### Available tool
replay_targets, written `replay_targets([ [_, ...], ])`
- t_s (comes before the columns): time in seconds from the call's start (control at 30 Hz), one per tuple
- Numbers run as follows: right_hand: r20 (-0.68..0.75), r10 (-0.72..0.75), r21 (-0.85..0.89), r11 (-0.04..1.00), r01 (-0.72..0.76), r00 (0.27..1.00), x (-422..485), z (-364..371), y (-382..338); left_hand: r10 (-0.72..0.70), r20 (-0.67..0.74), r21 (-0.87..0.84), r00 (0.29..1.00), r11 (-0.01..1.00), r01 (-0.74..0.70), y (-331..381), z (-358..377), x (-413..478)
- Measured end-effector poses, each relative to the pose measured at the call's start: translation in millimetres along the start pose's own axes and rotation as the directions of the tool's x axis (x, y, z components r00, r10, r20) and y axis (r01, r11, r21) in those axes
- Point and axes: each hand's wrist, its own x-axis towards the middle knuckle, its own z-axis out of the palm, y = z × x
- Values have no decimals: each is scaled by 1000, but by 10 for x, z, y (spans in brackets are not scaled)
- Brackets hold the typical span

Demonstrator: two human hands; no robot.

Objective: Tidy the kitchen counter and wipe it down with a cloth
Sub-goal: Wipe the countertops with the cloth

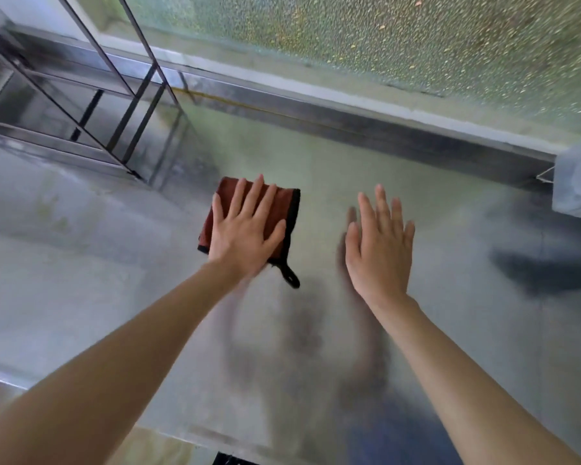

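A folded reddish-brown cloth [282, 204] with black edging and a black hanging loop lies flat on the shiny steel counter [366, 182]. My left hand [245, 229] presses on it with straight, spread fingers and covers most of it. To the right of the cloth, my right hand [381, 243] is spread flat just over or on the bare counter, holding nothing. I cannot tell whether it touches the steel. Both forearms reach in from the bottom of the view.
A black metal rack [91, 105] stands at the back left of the counter. A raised steel lip [383, 129] runs along the back under frosted, spotted glass [383, 38]. A pale box-like object [577, 182] sits at the right edge. The counter's front edge [0, 377] shows bottom left.
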Motion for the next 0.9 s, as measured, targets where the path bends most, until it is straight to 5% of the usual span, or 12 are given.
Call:
replay_targets([
  [0.1, 24, 78, -39, 996, -77, 997, 325, 115, 53, -135, 5, -31, 991, 990, 135, 151, -1, 141],
  [0.33, -27, 74, -89, 993, -76, 997, 389, 234, 144, 421, 55, 74, 905, 902, -424, 216, 129, -280],
  [0.6, -19, 91, -139, 986, -92, 996, 410, 266, 153, 93, 15, 11, 996, 996, -93, 270, -56, 872],
  [0.8, -4, 95, -158, 983, -95, 995, 422, 227, 128, 505, 81, 103, 859, 853, -511, 186, 16, 290],
  [0.9, -2, 103, -163, 981, -102, 995, 424, 224, 131, 505, 43, 98, 862, 857, -506, 56, -27, 672],
])
